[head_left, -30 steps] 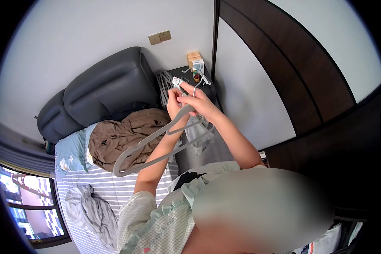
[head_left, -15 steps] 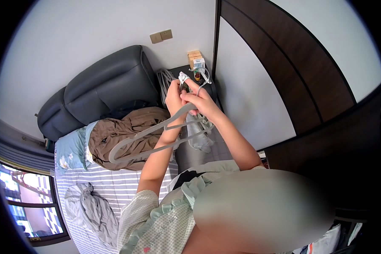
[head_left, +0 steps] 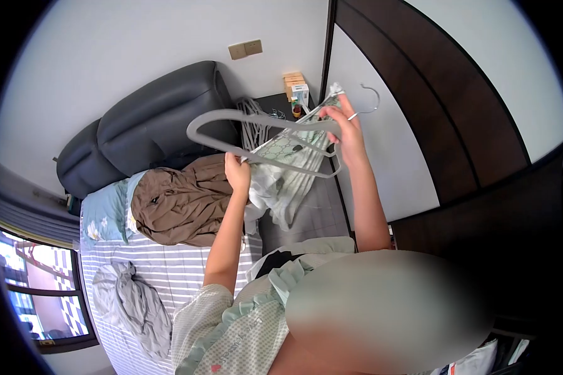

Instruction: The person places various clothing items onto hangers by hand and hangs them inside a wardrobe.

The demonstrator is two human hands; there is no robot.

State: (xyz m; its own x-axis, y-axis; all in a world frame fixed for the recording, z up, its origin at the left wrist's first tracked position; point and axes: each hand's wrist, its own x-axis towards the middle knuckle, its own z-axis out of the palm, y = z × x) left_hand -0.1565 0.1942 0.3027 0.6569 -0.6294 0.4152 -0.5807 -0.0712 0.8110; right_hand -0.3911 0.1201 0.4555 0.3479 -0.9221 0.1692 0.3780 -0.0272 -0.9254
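Note:
A light green and white patterned garment (head_left: 294,165) is stretched between my two hands, its lower part hanging in folds over the floor. My left hand (head_left: 238,172) is closed on one edge of it. Further right and higher, my right hand (head_left: 346,128) grips the garment's other end together with a grey hanger (head_left: 222,114). The hanger lies across the front of the garment, its broad end reaching left above my left hand and its metal hook (head_left: 375,100) sticking out to the right.
Brown clothing (head_left: 181,203) and a grey cloth (head_left: 134,306) lie on the striped bed (head_left: 194,269), below a dark headboard (head_left: 159,109). More grey hangers (head_left: 253,128) and small boxes (head_left: 297,87) are on the nightstand. A wardrobe (head_left: 388,125) stands at the right.
My hands have moved apart, left hand down and left, right hand up and right, spreading the bunched garment between them. The hanger has risen and shifted right with my right hand.

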